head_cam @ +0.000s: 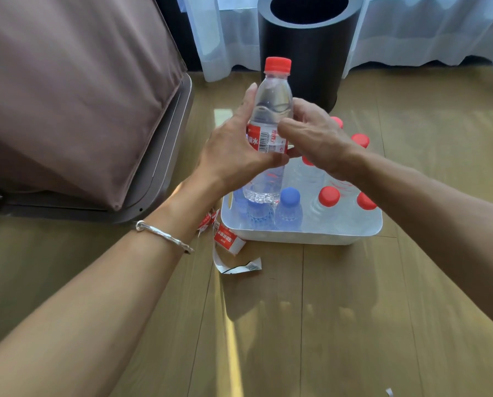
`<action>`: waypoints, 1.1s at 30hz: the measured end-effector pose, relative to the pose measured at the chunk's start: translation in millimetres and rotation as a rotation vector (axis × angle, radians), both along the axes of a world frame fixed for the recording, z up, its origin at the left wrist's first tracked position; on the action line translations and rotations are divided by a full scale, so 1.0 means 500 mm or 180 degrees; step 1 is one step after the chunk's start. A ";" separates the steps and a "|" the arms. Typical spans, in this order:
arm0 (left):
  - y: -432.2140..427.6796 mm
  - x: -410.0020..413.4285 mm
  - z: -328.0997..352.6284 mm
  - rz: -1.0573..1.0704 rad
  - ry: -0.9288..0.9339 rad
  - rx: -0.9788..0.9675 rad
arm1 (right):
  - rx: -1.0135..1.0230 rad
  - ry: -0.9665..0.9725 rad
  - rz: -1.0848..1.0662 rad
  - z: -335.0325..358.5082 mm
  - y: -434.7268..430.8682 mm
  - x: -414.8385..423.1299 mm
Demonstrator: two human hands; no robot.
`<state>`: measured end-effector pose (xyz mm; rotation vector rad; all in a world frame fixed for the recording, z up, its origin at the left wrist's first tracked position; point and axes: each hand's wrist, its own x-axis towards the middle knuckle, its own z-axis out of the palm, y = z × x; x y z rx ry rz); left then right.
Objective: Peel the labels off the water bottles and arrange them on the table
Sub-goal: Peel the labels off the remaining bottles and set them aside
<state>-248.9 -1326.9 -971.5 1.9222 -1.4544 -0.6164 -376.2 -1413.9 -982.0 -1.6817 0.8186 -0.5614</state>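
Clear ribbed bottle (271, 110), glossy red label (264, 141), both hands (239, 147) gripping

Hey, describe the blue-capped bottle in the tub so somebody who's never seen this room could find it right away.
Start at the white tub on the wooden floor, in front of the black cylinder. Look along its near edge, towards the left, just right of the bottle held up by both hands. The blue-capped bottle stands there; the bottles to its right have red caps.

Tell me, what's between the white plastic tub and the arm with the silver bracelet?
Peeled red-and-white paper labels lie on the wooden floor between the white plastic tub and the braceleted left arm, seen from the head camera.
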 end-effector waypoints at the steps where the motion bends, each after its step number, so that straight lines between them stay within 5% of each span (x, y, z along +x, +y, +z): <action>1: 0.000 -0.001 0.000 0.0010 -0.0018 -0.0005 | 0.0009 -0.0009 0.0017 -0.002 -0.002 0.001; 9: -0.009 -0.015 -0.006 0.0216 -0.0163 -0.0299 | 0.0432 -0.0749 -0.0052 -0.009 0.000 0.002; 16: -0.020 -0.009 -0.026 0.0214 0.0690 -0.0447 | 0.0979 -0.0930 0.0088 0.010 -0.004 0.005; 24: 0.010 -0.035 -0.037 -0.0022 -0.0202 -0.0556 | 0.1379 -0.0845 -0.0147 -0.019 0.017 0.012; 33: -0.002 -0.029 -0.032 -0.0128 0.0077 -0.0467 | 0.1546 -0.1068 -0.0240 -0.021 0.017 0.014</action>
